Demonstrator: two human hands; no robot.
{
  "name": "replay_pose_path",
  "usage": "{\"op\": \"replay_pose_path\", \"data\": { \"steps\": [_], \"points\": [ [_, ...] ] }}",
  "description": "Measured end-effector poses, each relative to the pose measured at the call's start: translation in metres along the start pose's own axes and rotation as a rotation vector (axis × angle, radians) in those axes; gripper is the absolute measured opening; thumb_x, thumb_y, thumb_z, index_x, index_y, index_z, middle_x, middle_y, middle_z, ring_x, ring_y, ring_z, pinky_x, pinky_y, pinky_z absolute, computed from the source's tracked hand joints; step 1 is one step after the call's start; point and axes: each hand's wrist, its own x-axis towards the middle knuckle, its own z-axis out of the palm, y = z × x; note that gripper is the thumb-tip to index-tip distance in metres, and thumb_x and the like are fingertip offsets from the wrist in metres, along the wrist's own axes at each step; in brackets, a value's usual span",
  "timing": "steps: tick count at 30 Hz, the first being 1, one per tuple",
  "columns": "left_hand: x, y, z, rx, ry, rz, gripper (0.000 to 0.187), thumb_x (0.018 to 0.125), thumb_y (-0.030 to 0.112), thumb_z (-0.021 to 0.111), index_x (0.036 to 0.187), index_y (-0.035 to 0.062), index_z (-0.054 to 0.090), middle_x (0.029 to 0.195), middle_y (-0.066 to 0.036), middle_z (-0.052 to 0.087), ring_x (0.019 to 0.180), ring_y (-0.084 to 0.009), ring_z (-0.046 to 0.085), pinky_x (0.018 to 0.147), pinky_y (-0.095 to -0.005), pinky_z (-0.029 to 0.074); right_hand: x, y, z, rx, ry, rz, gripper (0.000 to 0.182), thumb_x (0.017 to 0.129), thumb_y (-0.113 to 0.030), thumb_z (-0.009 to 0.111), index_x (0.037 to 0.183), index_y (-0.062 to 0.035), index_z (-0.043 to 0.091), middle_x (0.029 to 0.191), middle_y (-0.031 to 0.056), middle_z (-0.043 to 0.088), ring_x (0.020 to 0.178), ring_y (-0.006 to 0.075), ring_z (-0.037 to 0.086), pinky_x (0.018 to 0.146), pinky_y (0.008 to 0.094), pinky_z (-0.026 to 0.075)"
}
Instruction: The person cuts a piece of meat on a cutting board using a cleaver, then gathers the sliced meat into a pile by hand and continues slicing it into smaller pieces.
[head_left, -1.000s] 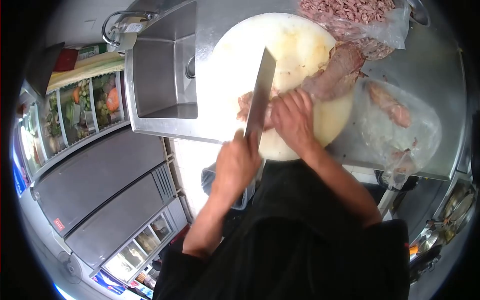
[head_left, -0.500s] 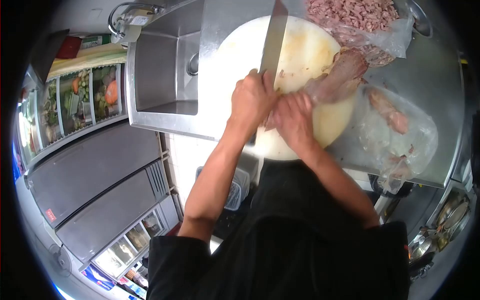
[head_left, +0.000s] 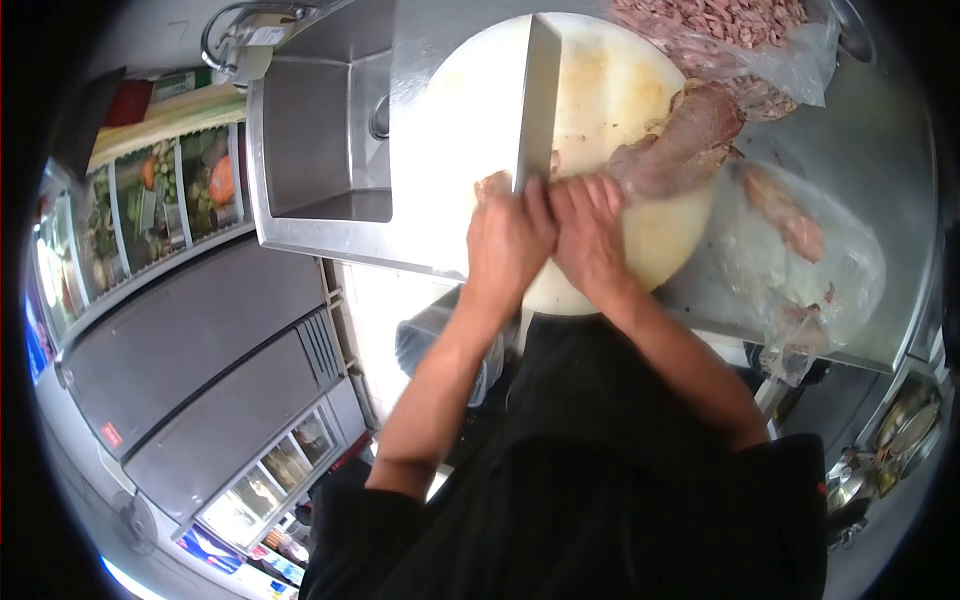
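A round white cutting board (head_left: 470, 110) lies on the steel counter. My left hand (head_left: 508, 242) grips the handle of a broad cleaver (head_left: 537, 100), whose blade stands edge-down on the board. My right hand (head_left: 590, 232) presses down on a long piece of cooked meat (head_left: 680, 145) that runs up and right across the board. A small bit of cut meat (head_left: 492, 184) shows just left of the blade. The two hands touch side by side.
A clear bag of chopped meat (head_left: 720, 25) lies beyond the board. Another plastic bag with meat pieces (head_left: 790, 225) rests on the counter (head_left: 880, 150) at right. A steel sink (head_left: 310, 130) is left of the board; a fridge with vegetables (head_left: 150, 200) stands further left.
The cleaver moved forward along the board half a second ago, then drew back toward me; my left hand followed it. My right hand stayed on the meat.
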Motion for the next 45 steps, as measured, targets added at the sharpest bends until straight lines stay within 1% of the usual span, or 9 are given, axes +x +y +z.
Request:
{"op": "replay_pose_path", "data": {
  "steps": [5, 15, 18, 20, 26, 27, 29, 39, 45],
  "points": [
    [0.041, 0.023, -0.023, -0.045, -0.082, -0.064, 0.038, 0.099, 0.022, 0.057, 0.080, -0.0102, 0.062, 0.070, -0.036, 0.061, 0.069, -0.0541, 0.063, 0.063, -0.0535, 0.053, 0.002, 0.006, -0.007, 0.031, -0.060, -0.009, 0.023, 0.082, -0.012, 0.068, 0.102, -0.0034, 0.061, 0.104, 0.0129, 0.060, 0.111, 0.0307, 0.055, 0.112, 0.0495, 0.034],
    [-0.077, 0.011, -0.042, -0.016, -0.202, -0.223, 0.026, 0.099, 0.013, 0.061, 0.091, -0.0123, 0.062, 0.070, -0.034, 0.063, 0.068, -0.0510, 0.066, 0.057, -0.0505, 0.050, 0.004, -0.003, -0.010, -0.044, -0.140, 0.033, 0.023, 0.083, -0.016, 0.066, 0.103, -0.0065, 0.059, 0.104, 0.0109, 0.060, 0.112, 0.0280, 0.053, 0.109, 0.0442, 0.032],
    [-0.044, 0.011, -0.012, -0.011, -0.103, -0.152, 0.028, 0.100, 0.014, 0.060, 0.091, -0.0126, 0.062, 0.072, -0.034, 0.063, 0.071, -0.0503, 0.067, 0.059, -0.0503, 0.051, 0.004, 0.000, -0.006, -0.029, -0.115, 0.014, 0.020, 0.084, -0.017, 0.065, 0.100, -0.0069, 0.059, 0.099, 0.0105, 0.060, 0.107, 0.0273, 0.054, 0.105, 0.0435, 0.034],
    [-0.002, 0.006, 0.006, -0.018, 0.085, 0.090, 0.032, 0.101, 0.016, 0.058, 0.088, -0.0124, 0.063, 0.073, -0.035, 0.063, 0.073, -0.0494, 0.068, 0.059, -0.0493, 0.051, 0.003, -0.001, -0.006, -0.021, -0.099, 0.001, 0.019, 0.084, -0.017, 0.064, 0.099, -0.0069, 0.059, 0.096, 0.0108, 0.060, 0.105, 0.0274, 0.055, 0.103, 0.0435, 0.036],
    [0.041, 0.013, -0.047, -0.282, -0.063, -0.229, 0.045, 0.101, 0.029, 0.060, 0.081, -0.0109, 0.065, 0.062, -0.028, 0.062, 0.059, -0.0350, 0.066, 0.061, -0.0461, 0.052, 0.002, 0.002, -0.007, 0.096, -0.060, 0.018, 0.026, 0.079, -0.010, 0.067, 0.104, -0.0042, 0.060, 0.099, 0.0127, 0.061, 0.107, 0.0295, 0.056, 0.101, 0.0460, 0.038],
    [0.035, -0.008, -0.051, -0.300, -0.036, -0.252, 0.048, 0.102, 0.030, 0.061, 0.077, -0.0107, 0.063, 0.058, -0.020, 0.060, 0.052, -0.0226, 0.059, 0.054, -0.0425, 0.048, 0.007, -0.002, -0.018, 0.110, -0.079, 0.027, 0.035, 0.080, -0.007, 0.066, 0.114, -0.0015, 0.060, 0.114, 0.0162, 0.062, 0.112, 0.0315, 0.057, 0.106, 0.0473, 0.036],
    [0.009, -0.009, -0.081, -0.421, 0.034, -0.349, 0.047, 0.104, 0.031, 0.060, 0.078, -0.0086, 0.061, 0.053, -0.009, 0.053, 0.045, -0.0140, 0.052, 0.041, -0.0346, 0.040, 0.014, -0.011, -0.030, 0.101, -0.062, -0.014, 0.041, 0.080, -0.005, 0.065, 0.120, 0.0002, 0.058, 0.123, 0.0183, 0.060, 0.115, 0.0334, 0.056, 0.108, 0.0473, 0.036],
    [-0.081, -0.068, -0.096, -0.490, -0.029, -0.567, 0.043, 0.106, 0.032, 0.057, 0.096, -0.0091, 0.063, 0.053, -0.005, 0.050, 0.038, -0.0130, 0.047, 0.038, -0.0319, 0.037, 0.023, -0.021, 0.002, 0.193, -0.135, -0.057, 0.041, 0.082, 0.007, 0.062, 0.123, 0.0047, 0.057, 0.130, 0.0200, 0.057, 0.112, 0.0369, 0.059, 0.097, 0.0439, 0.051],
    [-0.085, -0.088, -0.085, -0.623, 0.037, -0.577, 0.041, 0.106, 0.032, 0.057, 0.098, -0.0084, 0.063, 0.055, -0.004, 0.052, 0.038, -0.0124, 0.047, 0.037, -0.0311, 0.037, 0.027, -0.048, 0.017, 0.045, -0.027, -0.088, 0.043, 0.082, 0.000, 0.063, 0.125, 0.0033, 0.057, 0.137, 0.0243, 0.052, 0.123, 0.0460, 0.050, 0.105, 0.0541, 0.043]
  ]
}}
